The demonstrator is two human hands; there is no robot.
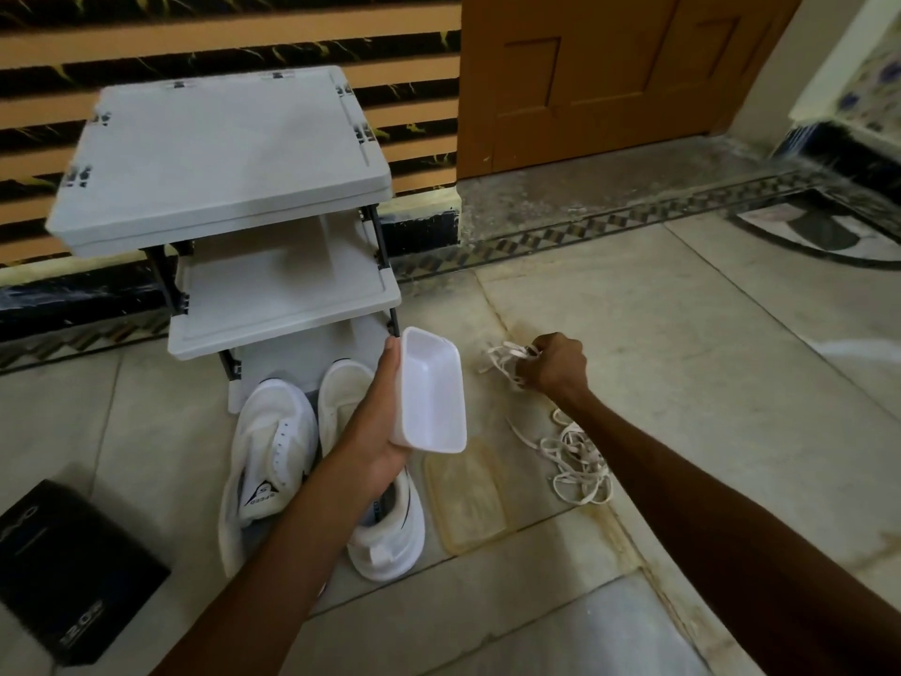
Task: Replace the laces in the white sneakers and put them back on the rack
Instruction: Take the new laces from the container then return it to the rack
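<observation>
Laces in one fist, tub in the other

The right hand (pixel 556 365) clenches a loose bunch of laces (pixel 504 358); its trailing loops could tangle with the second lace pile (pixel 580 463) on the floor nearby. The left hand (pixel 378 417) grips an empty white plastic tub (pixel 431 392) just above the unlaced white sneakers (pixel 268 446) at the foot of the rack (pixel 229 178).
</observation>
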